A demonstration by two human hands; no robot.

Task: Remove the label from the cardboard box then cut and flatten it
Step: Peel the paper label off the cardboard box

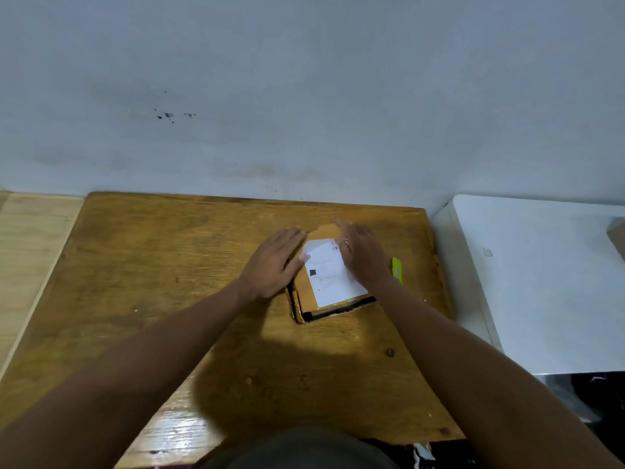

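Against a pale grey wall (304, 96) we see one wooden table (169, 265). On it we count one cardboard box (306, 292), lying towards the far right, one white label (329, 275) on its top face, and one yellow-green cutter (397, 269) just right of the box. Our two hands flank the box. Our left hand (274, 262) has its fingers (292, 236) straight and close together, resting at the box's left edge. Our right hand (363, 255) lies flat over the label's right side, fingers straight, holding nothing.
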